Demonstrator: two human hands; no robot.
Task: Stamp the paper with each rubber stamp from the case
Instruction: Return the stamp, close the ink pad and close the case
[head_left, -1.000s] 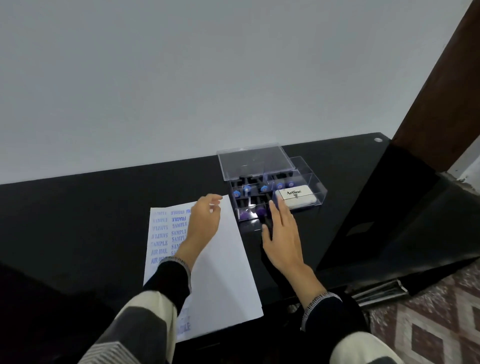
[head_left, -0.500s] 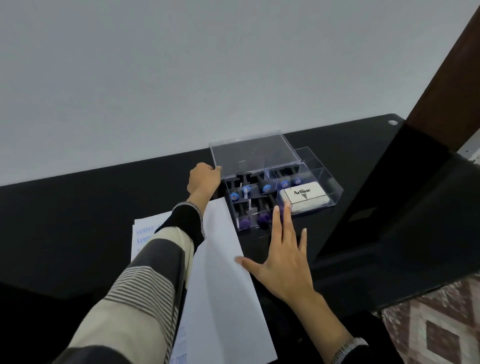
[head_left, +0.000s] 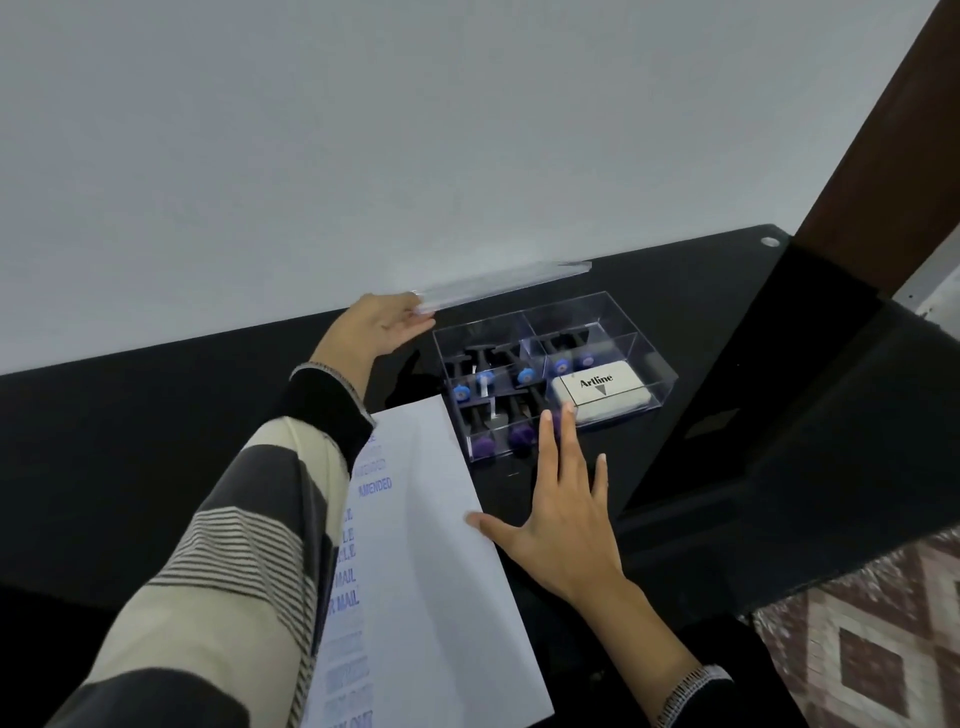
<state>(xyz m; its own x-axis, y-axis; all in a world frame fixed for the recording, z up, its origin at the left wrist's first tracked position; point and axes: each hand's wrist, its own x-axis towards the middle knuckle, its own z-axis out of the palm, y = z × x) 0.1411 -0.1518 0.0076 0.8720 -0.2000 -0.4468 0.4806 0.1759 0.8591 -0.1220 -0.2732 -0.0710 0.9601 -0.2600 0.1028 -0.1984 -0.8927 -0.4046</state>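
Note:
A clear plastic case sits on the black table, holding several rubber stamps with blue and purple knobs and a white Artline ink pad. My left hand grips the left end of the case's clear lid and holds it in the air above and behind the case. My right hand lies flat on the table with straight spread fingers; its fingertips touch the case's front wall and its thumb touches the paper's edge. The white paper carries blue stamped words down its left side, partly hidden by my left sleeve.
The black glass table runs back to a pale wall. A brown wooden post rises at the right. A lower black surface lies right of the case, and patterned floor tiles show at bottom right.
My left hand moved from the paper to the case's lid and lifted it off the case. My right hand spread flat in front of the case.

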